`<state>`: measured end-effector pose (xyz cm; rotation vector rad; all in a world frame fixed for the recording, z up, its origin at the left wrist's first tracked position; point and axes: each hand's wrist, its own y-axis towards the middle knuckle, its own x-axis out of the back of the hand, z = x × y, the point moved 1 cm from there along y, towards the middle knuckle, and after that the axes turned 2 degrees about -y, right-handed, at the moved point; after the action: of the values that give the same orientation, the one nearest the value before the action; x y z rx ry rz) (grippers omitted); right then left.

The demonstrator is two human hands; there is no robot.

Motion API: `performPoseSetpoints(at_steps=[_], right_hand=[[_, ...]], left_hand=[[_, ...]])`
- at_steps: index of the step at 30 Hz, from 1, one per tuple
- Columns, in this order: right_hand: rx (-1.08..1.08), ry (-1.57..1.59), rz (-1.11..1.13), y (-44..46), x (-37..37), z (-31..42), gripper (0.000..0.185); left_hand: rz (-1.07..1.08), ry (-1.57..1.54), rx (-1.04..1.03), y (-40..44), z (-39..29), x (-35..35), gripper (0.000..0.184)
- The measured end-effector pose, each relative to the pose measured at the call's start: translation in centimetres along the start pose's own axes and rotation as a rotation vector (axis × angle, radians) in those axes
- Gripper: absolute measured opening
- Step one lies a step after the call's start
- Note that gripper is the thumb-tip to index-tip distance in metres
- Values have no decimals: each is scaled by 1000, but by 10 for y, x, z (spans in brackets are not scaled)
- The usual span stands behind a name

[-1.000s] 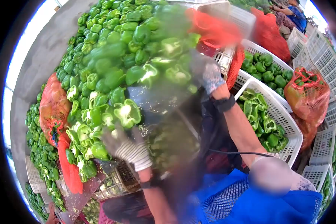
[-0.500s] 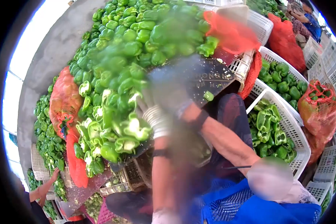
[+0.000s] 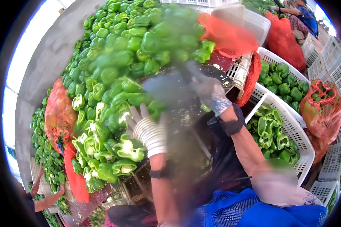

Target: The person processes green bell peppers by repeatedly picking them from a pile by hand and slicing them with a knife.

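Observation:
My left hand (image 3: 144, 126), in a light glove with a striped cuff, has its fingers spread at the edge of the cut green peppers (image 3: 130, 147). Nothing shows in its grasp; some fingertips meet the pepper pieces. To the right, my right hand (image 3: 210, 90), gloved with a patterned cuff, is over the dark board (image 3: 212, 72). Its fingers point up and left into a smear on the lens, so their grip cannot be made out. Whole green peppers (image 3: 136, 41) are heaped beyond both hands. Scattered seeds dot the board.
White crates (image 3: 307, 147) of peppers stand at right, beside a filled red mesh bag (image 3: 324, 109). Another mesh bag (image 3: 60, 109) lies at left, and red netting (image 3: 231, 36) lies behind the board. Another person's hands (image 3: 51, 193) are at lower left; a further person (image 3: 305, 17) sits at upper right.
My right hand has moved up and to the right, away from my left hand. My left hand has shifted slightly left, its fingers now spread. The view has shifted a little.

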<state>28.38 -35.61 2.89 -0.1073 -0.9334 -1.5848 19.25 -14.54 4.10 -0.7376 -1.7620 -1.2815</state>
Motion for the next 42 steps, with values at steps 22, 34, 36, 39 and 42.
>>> performPoseSetpoints(at_steps=[22, 34, 36, 39, 42], right_hand=[[-274, -435, 77, 33, 44, -65, 51], [212, -770, 25, 39, 26, -111, 49], [217, -738, 19, 36, 17, -100, 48], [240, -708, 22, 28, 8, -80, 47], [276, -699, 37, 23, -6, -62, 45]], left_hand=[[100, 293, -22, 85, 41, -28, 57], [200, -264, 73, 95, 186, 79, 47], [-3, -153, 31, 44, 180, 104, 53], [-230, -57, -33, -38, 183, 90, 72], [-76, 109, 94, -103, 135, 70, 80]])
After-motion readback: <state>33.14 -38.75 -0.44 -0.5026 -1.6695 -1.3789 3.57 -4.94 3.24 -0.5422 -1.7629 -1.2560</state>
